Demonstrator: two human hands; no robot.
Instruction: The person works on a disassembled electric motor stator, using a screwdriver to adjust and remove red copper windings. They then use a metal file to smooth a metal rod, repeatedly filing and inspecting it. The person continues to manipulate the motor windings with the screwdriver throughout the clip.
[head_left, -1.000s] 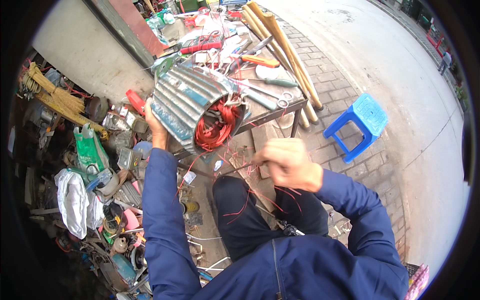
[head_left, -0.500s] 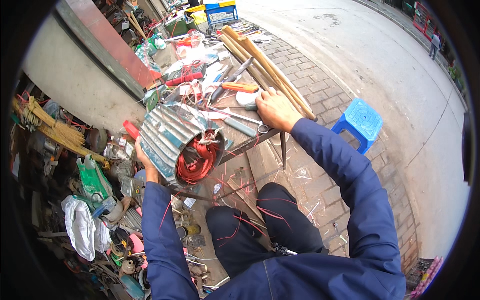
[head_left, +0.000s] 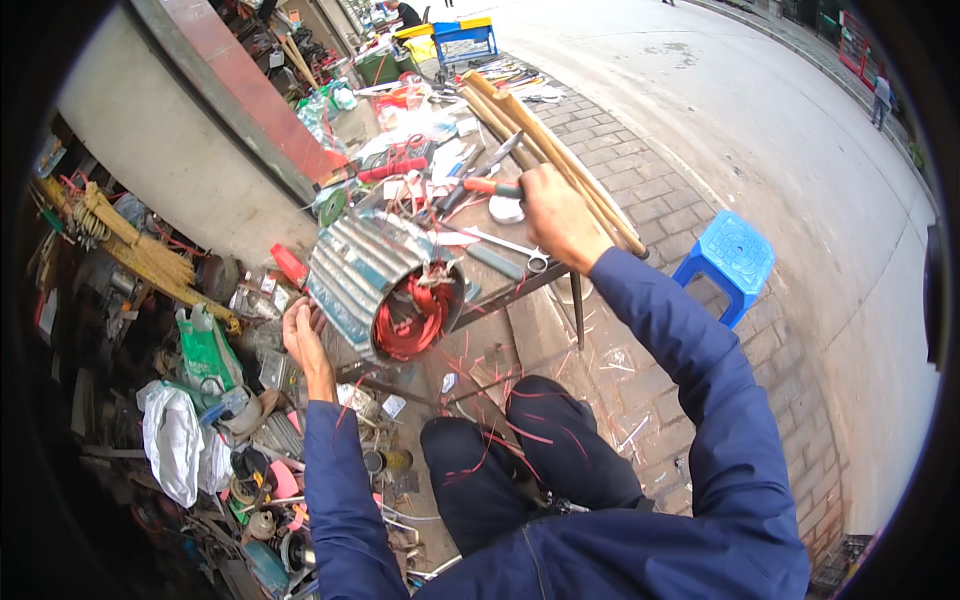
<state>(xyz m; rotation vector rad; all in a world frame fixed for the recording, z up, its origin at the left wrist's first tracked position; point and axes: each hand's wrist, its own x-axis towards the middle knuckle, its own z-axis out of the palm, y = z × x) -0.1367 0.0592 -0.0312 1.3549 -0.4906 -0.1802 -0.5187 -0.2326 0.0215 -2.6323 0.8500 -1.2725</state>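
Observation:
A ribbed, worn green-grey motor housing lies on its side at the near edge of the cluttered bench. Its round opening faces me, and a bundle of red wire windings fills it. Beside its left flank is my left hand, fingers loosely bent and apart, gripping nothing that I can see. My right hand is closed on an orange-handled tool, held above the bench and pointing left; its exact kind is unclear. Below that hand lie a white round lid and a ring spanner.
Wooden poles run along the bench's right side. A red-and-grey meter lies among tools farther back. To the right stands a blue plastic stool. Bags, a straw broom and scrap crowd the left. Red wire offcuts lie across my knees.
My right hand has lifted off the bench and now holds the orange-handled tool. My left hand has slid down and loosened from the motor housing's side. The view has shifted slightly.

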